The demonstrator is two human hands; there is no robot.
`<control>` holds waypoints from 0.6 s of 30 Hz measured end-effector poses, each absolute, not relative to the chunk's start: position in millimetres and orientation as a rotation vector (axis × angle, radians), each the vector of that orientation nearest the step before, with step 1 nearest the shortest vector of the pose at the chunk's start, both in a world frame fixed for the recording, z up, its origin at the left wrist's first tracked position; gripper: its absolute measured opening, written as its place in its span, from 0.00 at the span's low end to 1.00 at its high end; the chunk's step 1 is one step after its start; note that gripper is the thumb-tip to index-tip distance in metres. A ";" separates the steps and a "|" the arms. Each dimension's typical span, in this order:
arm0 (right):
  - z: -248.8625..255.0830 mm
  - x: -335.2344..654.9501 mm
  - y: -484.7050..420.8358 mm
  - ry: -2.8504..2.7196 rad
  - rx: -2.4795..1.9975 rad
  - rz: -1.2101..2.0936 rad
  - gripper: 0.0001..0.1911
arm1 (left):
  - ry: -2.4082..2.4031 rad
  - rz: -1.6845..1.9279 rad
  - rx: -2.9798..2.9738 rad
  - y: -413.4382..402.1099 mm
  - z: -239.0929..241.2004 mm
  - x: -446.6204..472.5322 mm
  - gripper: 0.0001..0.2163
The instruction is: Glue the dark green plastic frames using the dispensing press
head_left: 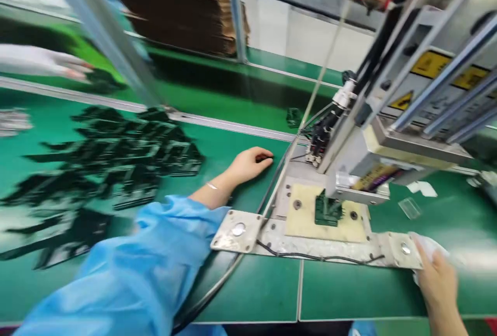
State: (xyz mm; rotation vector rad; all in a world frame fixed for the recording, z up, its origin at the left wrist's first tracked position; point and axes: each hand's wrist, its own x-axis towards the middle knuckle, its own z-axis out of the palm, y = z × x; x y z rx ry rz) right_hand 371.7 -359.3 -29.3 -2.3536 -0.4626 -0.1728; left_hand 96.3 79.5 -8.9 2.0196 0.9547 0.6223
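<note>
Beneath the press [407, 144], we locate the green board [325, 213] between our left hand [247, 165], fingers loosely apart, and right hand [439, 277], grip indiscernible.

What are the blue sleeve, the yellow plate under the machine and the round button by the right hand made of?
Blue sleeve: probably thin, papery fabric, slightly sheeny; it creases softly.
Yellow plate: maybe plastic, dull; no metallic glint shows.
Round button by the right hand: looks like smooth metal, silvery and shiny, though shiny plastic is possible.
</note>
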 end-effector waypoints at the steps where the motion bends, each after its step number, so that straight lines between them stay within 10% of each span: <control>1: -29.5 371.7 -361.5 -0.435 -2.372 -0.133 0.37 | 0.961 0.624 2.006 80.9 -9.0 97.1 0.17; 18: -30.0 361.6 -350.0 -0.420 -2.248 -0.032 0.34 | 0.386 0.198 2.131 -23.8 77.2 118.4 0.42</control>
